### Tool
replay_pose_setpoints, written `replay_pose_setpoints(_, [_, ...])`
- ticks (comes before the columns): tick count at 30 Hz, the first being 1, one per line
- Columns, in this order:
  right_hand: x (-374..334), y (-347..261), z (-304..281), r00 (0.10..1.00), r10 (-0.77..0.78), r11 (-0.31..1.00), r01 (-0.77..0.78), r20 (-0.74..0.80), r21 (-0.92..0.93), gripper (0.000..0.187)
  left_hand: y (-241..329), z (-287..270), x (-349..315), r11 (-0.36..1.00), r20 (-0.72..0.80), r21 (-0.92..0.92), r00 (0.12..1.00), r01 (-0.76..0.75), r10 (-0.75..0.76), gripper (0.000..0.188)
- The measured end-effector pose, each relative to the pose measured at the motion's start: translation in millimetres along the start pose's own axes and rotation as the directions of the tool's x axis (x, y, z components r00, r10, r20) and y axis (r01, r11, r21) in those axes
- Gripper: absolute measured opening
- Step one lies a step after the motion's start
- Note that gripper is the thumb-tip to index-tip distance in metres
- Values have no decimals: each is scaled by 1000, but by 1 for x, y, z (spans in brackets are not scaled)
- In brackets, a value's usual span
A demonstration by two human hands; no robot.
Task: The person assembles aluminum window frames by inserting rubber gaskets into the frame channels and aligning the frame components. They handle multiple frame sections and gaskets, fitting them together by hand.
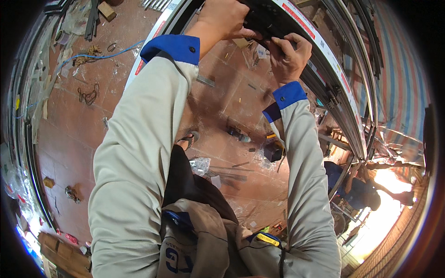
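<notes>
A long dark metal frame (266, 16), edged with white and red protective film, arches across the top and down the right side. My left hand (221, 19) is closed at its upper part, fingers curled over the dark metal and thumb stretched rightward. Just right of it, my right hand (291, 55) pinches at the frame's inner edge with thumb and forefinger together. Whatever lies between those fingertips is too small to make out. Both hands are close together but apart. Long pale sleeves with blue cuffs cover my arms.
A power tool (238, 134) lies on the tiled floor (134, 153) near my sandalled foot (187, 140), among scraps and clear plastic (200, 165). A blue hose (104, 56) runs at left. Another person (359, 192) is low at right, below a striped tarp (401, 78).
</notes>
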State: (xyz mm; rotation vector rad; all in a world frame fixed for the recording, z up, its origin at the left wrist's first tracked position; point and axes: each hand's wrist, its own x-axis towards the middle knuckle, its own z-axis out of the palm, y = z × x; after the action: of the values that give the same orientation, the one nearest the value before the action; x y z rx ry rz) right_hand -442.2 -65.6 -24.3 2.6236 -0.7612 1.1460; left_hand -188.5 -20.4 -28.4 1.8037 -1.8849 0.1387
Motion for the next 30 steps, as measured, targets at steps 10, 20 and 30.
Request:
replay_pose_setpoints(10, [-92,-106,10,398,903,429,-806,-164,408,51,7,-5,-4,955,-43,297,999,-14,28,92])
replay_pose_setpoints(20, [-126,-15,-40,200,945,318,-748,-259,583,63,3,3,2,941,-28,326,994,-89,104,98])
replay_pose_setpoints(30, [-260,94,-121,-191,881,242,-604,-433,759,38,21,-8,2,926,16,365,995,-96,96,91])
